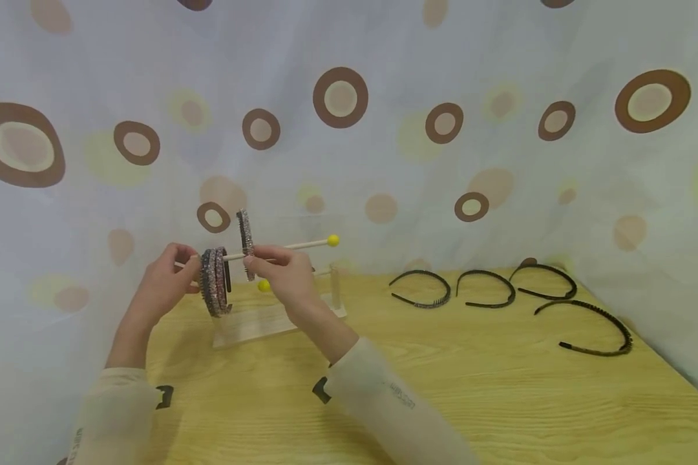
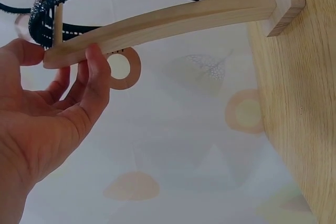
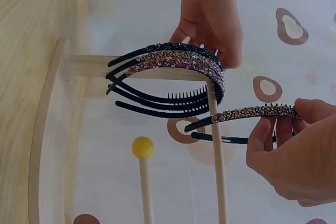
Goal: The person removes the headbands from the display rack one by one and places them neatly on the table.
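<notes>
My left hand (image 1: 164, 284) grips the top of a wooden display rack's upright post (image 2: 173, 24), thumb and fingers on its end. Several glittery headbands (image 1: 212, 284) hang bunched on the rack's upper rod (image 1: 308, 245), close beside that hand. Farther along the rod, my right hand (image 1: 293, 278) pinches another headband (image 3: 241, 114), which has sparkling stones and inner comb teeth. Its black ends straddle the rod in the right wrist view, and it stands apart from the bunch. In the head view, the right fingers cover part of this headband and the rod.
A yellow ball (image 1: 333, 240) caps the upper rod; a second yellow ball (image 3: 143, 147) tips a lower rod. The rack's base (image 1: 256, 326) stands on the wood-grain table (image 1: 442, 387). Several dark headbands (image 1: 488, 287) lie at the right, near the spotted backdrop (image 1: 384, 161).
</notes>
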Motion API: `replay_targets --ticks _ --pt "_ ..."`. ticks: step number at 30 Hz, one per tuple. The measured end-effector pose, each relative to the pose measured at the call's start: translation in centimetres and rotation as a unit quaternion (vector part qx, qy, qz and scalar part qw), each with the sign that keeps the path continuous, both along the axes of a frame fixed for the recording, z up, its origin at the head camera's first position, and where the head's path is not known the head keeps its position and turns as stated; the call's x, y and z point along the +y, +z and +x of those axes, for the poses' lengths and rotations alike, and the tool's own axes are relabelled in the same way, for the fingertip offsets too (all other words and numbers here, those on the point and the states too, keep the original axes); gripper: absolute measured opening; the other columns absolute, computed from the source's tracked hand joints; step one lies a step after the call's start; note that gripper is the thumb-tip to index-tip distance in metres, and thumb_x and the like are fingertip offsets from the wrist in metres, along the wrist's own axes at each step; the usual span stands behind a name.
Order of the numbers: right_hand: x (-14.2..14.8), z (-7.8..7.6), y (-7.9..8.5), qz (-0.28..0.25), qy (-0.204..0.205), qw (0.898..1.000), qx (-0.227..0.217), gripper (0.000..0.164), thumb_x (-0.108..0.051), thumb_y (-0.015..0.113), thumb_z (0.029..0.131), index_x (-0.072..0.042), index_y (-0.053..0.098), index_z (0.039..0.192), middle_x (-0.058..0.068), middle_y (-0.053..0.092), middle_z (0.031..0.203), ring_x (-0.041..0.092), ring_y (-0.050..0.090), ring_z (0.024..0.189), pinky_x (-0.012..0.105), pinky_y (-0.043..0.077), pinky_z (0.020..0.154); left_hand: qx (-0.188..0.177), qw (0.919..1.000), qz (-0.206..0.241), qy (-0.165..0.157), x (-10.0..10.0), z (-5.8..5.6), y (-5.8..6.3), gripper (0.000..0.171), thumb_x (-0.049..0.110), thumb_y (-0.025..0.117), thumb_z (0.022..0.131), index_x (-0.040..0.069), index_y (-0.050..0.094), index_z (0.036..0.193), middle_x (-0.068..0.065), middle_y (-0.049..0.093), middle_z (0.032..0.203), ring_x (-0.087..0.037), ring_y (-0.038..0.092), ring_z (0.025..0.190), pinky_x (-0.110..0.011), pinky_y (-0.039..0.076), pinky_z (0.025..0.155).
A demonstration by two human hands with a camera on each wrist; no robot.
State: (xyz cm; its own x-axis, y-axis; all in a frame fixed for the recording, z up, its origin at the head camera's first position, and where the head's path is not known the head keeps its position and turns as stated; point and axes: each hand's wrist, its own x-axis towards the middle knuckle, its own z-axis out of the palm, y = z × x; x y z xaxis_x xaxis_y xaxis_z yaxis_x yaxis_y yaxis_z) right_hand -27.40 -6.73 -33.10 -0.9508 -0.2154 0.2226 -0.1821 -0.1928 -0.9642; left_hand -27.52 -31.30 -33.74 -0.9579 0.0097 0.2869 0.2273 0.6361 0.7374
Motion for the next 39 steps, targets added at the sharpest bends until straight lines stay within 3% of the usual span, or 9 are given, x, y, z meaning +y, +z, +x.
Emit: replay_targets --ticks 7,11,14,17,24,29,33,36,39 --pt "2.8 -0.5 0.8 -0.073 0.028 0.996 0.036 0.025 -0.009 0.075 0.093 -0.001 0.074 0.117 0.011 0.075 0.101 0.027 0.072 0.098 0.035 0.053 0.098 0.007 0.9999 0.006 -0.012 -0.1 0.0 -0.1 0.045 0.033 0.044 0.107 -0.005 0.043 0.130 -0.024 0.051 0.121 -0.035 0.066 0.095 -0.035 0.062 0.074" --pt "4.9 -0.9 0.8 -0.081 0.036 0.994 0.060 0.029 -0.009 0.073 0.095 0.004 0.070 0.121 0.014 0.074 0.107 0.029 0.072 0.100 0.027 0.058 0.077 0.006 0.9999 0.004 -0.012 -0.2 -0.1 -0.3 0.045 0.035 0.044 0.107 -0.004 0.043 0.130 -0.022 0.051 0.120 -0.036 0.064 0.099 -0.042 0.062 0.078" --pt "6.8 -1.3 0.8 -0.078 0.041 0.993 0.076 0.029 -0.008 0.071 0.096 0.006 0.068 0.121 0.018 0.071 0.112 0.029 0.072 0.101 0.029 0.060 0.077 0.005 0.9999 0.003 -0.012 -0.1 -0.1 -0.6 0.044 0.035 0.044 0.108 -0.002 0.043 0.130 -0.021 0.050 0.119 -0.036 0.063 0.099 -0.043 0.062 0.079" --pt "9.0 -1.9 0.8 -0.084 0.051 0.991 0.085 0.022 -0.001 0.067 0.098 0.010 0.067 0.116 0.026 0.066 0.114 0.032 0.071 0.101 0.038 0.059 0.089 0.007 0.9998 0.010 -0.017 0.0 0.0 -0.7 0.044 0.034 0.044 0.108 -0.003 0.043 0.131 -0.021 0.050 0.119 -0.035 0.063 0.099 -0.039 0.062 0.077" --pt "15.7 -2.5 1.4 0.016 0.040 0.996 0.075 0.022 -0.002 0.063 0.100 0.011 0.064 0.118 0.032 0.062 0.119 0.033 0.069 0.105 0.040 0.055 0.095 0.011 0.9997 0.011 -0.017 -0.1 0.2 -0.3 0.045 0.036 0.044 0.107 -0.002 0.044 0.131 -0.020 0.050 0.120 -0.035 0.062 0.099 -0.034 0.062 0.076" --pt "22.3 -2.2 1.4 0.066 -0.001 0.997 0.049 0.025 0.002 0.058 0.100 0.010 0.055 0.124 0.031 0.063 0.112 0.041 0.066 0.108 0.042 0.055 0.095 0.012 0.9998 -0.004 -0.017 0.0 0.0 -0.2 0.046 0.037 0.043 0.107 -0.002 0.043 0.131 -0.019 0.050 0.119 -0.035 0.065 0.096 -0.040 0.062 0.079" --pt "27.5 -2.3 0.9 0.107 -0.025 0.994 0.008 0.030 0.001 0.056 0.102 0.011 0.049 0.130 0.030 0.063 0.112 0.035 0.069 0.105 0.044 0.054 0.097 0.019 0.9996 -0.015 -0.013 -0.1 0.2 0.1 0.045 0.036 0.042 0.107 -0.002 0.044 0.130 -0.020 0.051 0.117 -0.035 0.066 0.093 -0.042 0.062 0.078" --pt "31.5 -2.0 0.1 0.123 -0.029 0.991 -0.042 0.034 0.001 0.054 0.103 0.014 0.043 0.133 0.031 0.060 0.116 0.030 0.069 0.105 0.045 0.051 0.100 0.014 0.9997 -0.017 -0.014 -0.2 0.4 0.0 0.046 0.036 0.042 0.107 -0.003 0.043 0.131 -0.020 0.051 0.118 -0.035 0.067 0.093 -0.046 0.061 0.080" --pt "35.6 -1.5 -0.7 0.090 -0.019 0.989 -0.118 0.036 0.004 0.050 0.104 0.016 0.038 0.135 0.033 0.049 0.126 0.028 0.068 0.106 0.044 0.047 0.105 0.009 0.9996 -0.019 -0.016 0.0 0.5 -0.1 0.047 0.038 0.041 0.107 -0.002 0.042 0.132 -0.020 0.050 0.119 -0.035 0.068 0.092 -0.049 0.060 0.081"
